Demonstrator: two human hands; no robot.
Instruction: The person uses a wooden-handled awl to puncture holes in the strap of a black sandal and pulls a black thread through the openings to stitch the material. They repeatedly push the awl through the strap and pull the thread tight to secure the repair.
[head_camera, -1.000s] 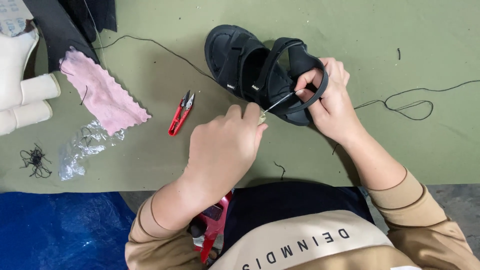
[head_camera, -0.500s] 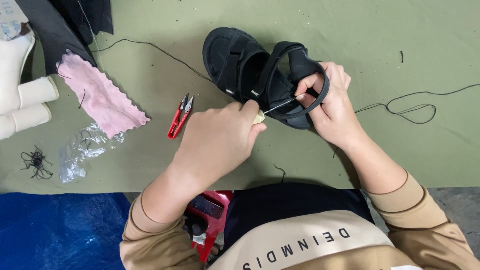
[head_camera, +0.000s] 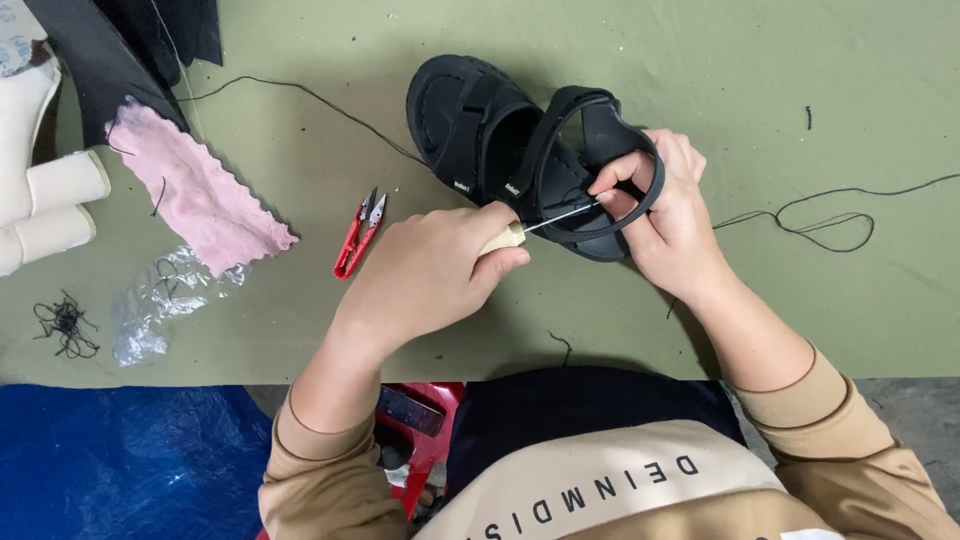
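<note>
Both hands are busy on one black sandal, which lies on the green counter in front of the person. Her left hand is curled tight around the pale handle of an awl, the grip pressed together on it, with the thin metal shaft pointing right toward the heel end of the shoe. I judge the fist is held low and close to the counter so the point can be pushed with some force and stay steady.

Her right hand pinches the back strap of the sandal, thumb and fingers closed on it right where the awl's tip meets it, seemingly to brace the strap against the push. The sandal rests on its sole with its toe pointing away to the upper left.

Just left of the awl hand lie small red thread snips, near at hand but untouched. Further left sit a pink cloth, a crumpled bit of clear plastic and a small tangle of black thread scraps. A long black thread loops across the counter on the right, well apart from the shoe.
</note>
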